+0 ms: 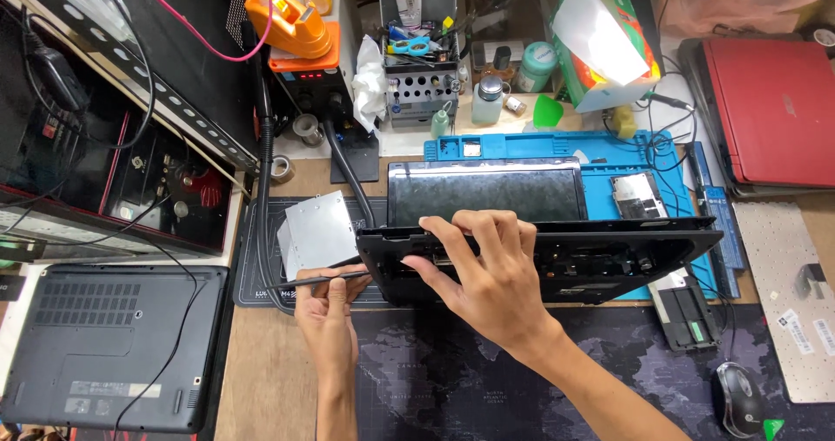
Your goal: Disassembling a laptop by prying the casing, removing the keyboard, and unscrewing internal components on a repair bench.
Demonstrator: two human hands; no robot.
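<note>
Nearest us at the bottom of the frame, our two forearms rise over a dark desk mat (452, 380). We curl our left hand (326, 306) around a thin black tool (317, 279), pinched between thumb and fingers, its tip lying against the left edge of a black laptop shell (600, 250) at mid-frame. Our right hand (487, 276) reaches across and grips that shell's near left part, fingers spread over the top edge and thumb pressed on the face toward us. We hold the shell tilted up on its long edge, above the desk mat and in front of a dark screen panel (485, 191) on a blue work mat (626, 158). Just left of the shell lies a silver drive caddy (315, 230). At lower left we see a closed grey laptop (104, 345) lying underside up, at upper right a red laptop (770, 110), and at lower right a mouse (738, 397).
</note>
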